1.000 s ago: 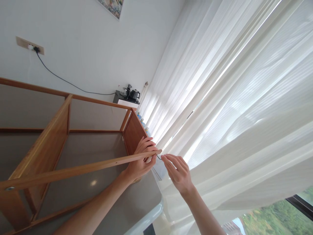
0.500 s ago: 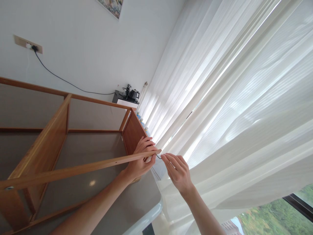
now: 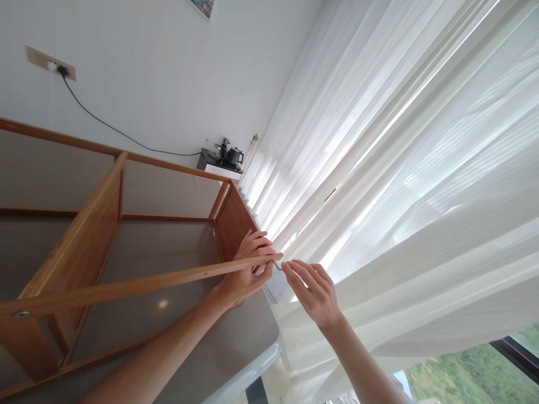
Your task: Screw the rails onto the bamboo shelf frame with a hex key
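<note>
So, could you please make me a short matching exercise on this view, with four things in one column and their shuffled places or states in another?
Things:
1. Left hand
2. Right hand
3. Black cord
4. Kettle

Places or states:
A. Plugged into the wall outlet
B. Around the end of a wooden rail
C. Standing on the small cabinet
D. Fingertips at a bent metal tool

Pairs: 1-B, 2-D, 3-A, 4-C

The left forearm [image 3: 177,342] is stretched from the bottom left toward the centre, the left hand [image 3: 243,285] held with its fingers bent. Below right of centre, the right hand [image 3: 315,290] is held with fingertips pinched.
</note>
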Available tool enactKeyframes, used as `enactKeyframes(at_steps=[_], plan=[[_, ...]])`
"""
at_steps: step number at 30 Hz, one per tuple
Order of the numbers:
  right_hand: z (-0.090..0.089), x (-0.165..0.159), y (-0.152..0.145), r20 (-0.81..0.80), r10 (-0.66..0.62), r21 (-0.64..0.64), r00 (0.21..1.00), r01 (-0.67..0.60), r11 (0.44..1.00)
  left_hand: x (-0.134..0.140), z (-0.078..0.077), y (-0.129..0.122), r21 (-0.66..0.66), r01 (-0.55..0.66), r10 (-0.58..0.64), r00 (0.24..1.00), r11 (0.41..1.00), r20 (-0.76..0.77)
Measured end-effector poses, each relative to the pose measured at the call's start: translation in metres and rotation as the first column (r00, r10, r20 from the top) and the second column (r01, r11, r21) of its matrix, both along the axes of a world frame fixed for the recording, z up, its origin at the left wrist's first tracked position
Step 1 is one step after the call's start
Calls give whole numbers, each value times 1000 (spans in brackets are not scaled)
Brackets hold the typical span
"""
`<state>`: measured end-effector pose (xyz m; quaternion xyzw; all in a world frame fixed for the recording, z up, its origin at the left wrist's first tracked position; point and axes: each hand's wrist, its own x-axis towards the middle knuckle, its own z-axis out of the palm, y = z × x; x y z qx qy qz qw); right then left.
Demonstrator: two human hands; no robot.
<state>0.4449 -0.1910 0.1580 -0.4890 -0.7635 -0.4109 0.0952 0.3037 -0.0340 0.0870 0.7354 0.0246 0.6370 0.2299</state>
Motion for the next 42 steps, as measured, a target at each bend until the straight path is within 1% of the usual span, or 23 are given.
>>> enactKeyframes(at_steps=[3, 5, 10, 17, 22, 27, 31, 35, 38, 40, 42], plan=[[-1, -1, 0, -53, -22, -21, 998, 21, 1000, 0, 0, 0, 1, 3, -3, 1000, 1000, 2], [2, -3, 0, -54, -29, -30, 998, 27, 999, 0, -1, 0, 0, 4, -4, 1000, 1000, 4], [13, -13, 2, 38, -8, -10, 999, 8, 1000, 1, -1, 0, -14, 10, -10, 1000, 1000, 10], [19, -15, 4, 17, -17, -15, 1000, 17, 1000, 2, -2, 1, -9, 10, -10, 1000, 1000, 9], [28, -14, 5, 94, 2, 2, 996, -2, 1000, 1, -2, 0, -18, 12, -12, 1000, 1000, 0], [39, -10, 7, 169, 22, -67, 985, -11, 998, 1, -1, 0, -16, 12, -12, 1000, 1000, -1], [42, -7, 10, 181, 26, -119, 983, -5, 993, 0, -1, 1, -14, 9, -9, 1000, 1000, -1], [36, -2, 11, 96, 52, -96, 994, -43, 994, 0, -1, 1, -15, 9, -9, 1000, 1000, -2], [24, 1, 10, -27, 64, -101, 998, -67, 993, 1, -2, 0, -15, 14, -14, 1000, 1000, -2], [12, -1, 9, -161, 52, -108, 986, -70, 992, 1, -2, 0, -14, 17, -17, 1000, 1000, -2], [-1, -8, 8, -360, 14, -120, 933, -61, 991, 2, -2, 0, -11, 16, -16, 1000, 1000, -1]])
